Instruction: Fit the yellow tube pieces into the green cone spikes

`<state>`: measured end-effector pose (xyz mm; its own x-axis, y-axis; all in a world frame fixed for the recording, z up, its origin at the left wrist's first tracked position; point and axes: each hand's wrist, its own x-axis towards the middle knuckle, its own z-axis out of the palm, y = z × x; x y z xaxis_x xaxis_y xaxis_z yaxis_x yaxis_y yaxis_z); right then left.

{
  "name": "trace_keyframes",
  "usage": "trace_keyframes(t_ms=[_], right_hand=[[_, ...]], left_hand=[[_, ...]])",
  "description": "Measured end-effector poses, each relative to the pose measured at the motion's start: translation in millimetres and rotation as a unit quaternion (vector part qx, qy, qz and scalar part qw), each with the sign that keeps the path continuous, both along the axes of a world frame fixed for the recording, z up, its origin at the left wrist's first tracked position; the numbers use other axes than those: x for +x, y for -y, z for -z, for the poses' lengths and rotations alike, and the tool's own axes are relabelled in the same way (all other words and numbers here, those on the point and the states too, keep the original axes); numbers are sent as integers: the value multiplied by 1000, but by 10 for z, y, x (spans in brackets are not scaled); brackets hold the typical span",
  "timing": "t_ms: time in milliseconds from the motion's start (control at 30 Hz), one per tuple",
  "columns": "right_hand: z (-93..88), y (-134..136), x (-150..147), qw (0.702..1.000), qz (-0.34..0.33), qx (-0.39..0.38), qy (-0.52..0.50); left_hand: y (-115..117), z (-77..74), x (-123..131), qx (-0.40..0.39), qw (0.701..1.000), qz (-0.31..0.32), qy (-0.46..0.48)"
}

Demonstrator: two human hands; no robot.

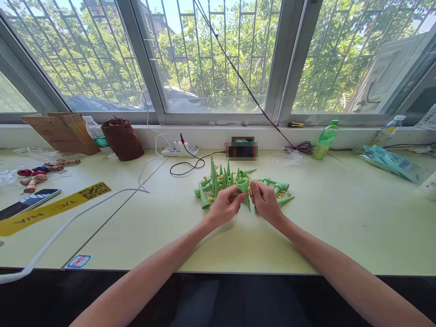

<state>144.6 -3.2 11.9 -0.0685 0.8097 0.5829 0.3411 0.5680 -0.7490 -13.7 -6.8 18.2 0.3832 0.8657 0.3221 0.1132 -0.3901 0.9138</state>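
A green plastic watering spike [242,184] is gripped in my left hand [225,203], its round hollow end up and its point down. My right hand [265,199] is closed in a pinch beside it, on a small yellow valve [250,190] at the spike's side. Whether the valve sits in the spike I cannot tell. Just behind both hands is a pile of similar green spikes [214,175], some upright and some lying flat. Small yellow pieces [281,194] lie among them on the right.
On the pale table [340,227], a power strip [180,149] and a black cable [185,174] lie behind the pile. A green-capped bottle [325,140] stands back right. A brown bag [122,139] stands back left. A white cable [88,211] crosses the left side.
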Motion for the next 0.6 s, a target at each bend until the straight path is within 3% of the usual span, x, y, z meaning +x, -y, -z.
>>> trace_keyframes(t_ms=[233,600], right_hand=[[-20,2,9,1000,-9,9,0],[-71,24,40,995,17,77,66]], left_hand=[[-9,-52,-59,-94,990,97,36],[-47,-86,-86,-238,948,176,115]])
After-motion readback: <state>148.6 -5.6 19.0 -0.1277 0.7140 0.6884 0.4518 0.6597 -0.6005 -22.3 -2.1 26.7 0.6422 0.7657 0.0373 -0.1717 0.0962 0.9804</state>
